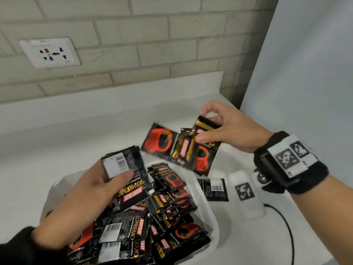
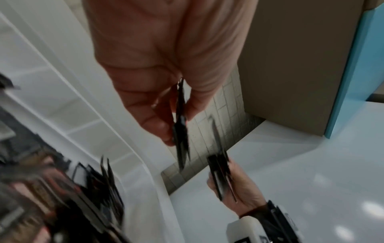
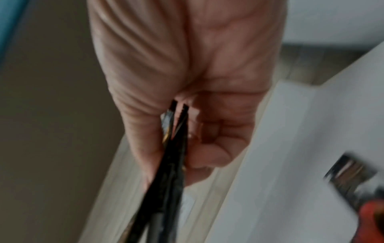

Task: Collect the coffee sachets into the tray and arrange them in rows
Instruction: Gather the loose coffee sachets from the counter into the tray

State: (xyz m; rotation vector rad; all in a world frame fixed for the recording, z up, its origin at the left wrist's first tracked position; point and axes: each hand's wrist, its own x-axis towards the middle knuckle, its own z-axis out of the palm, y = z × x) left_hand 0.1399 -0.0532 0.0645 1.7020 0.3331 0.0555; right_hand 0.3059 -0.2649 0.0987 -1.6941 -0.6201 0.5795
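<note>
Fingers [image 1: 122, 175] of the left hand [image 1: 84, 203] were curled round a small stack of Kopiko Supremo sachets [image 1: 129, 173], thumb pressed on the top one's barcode side, held above the white tray [image 1: 208, 213]. The right hand [image 1: 231, 129] pinched a fan of sachets [image 1: 177, 148] between thumb and bent fingers, raised over the table [image 1: 57, 150] just beyond the tray's far rim. The tray held a loose heap of sachets [image 1: 168, 217], overlapping and unsorted; one sachet [image 1: 214, 189] lay flat on the table just beside its right wall. A white device with a black cable [image 1: 246, 196] stood near it. Behind rose a pale brick wall [image 1: 152, 54] with a socket plate [image 1: 50, 52].
</note>
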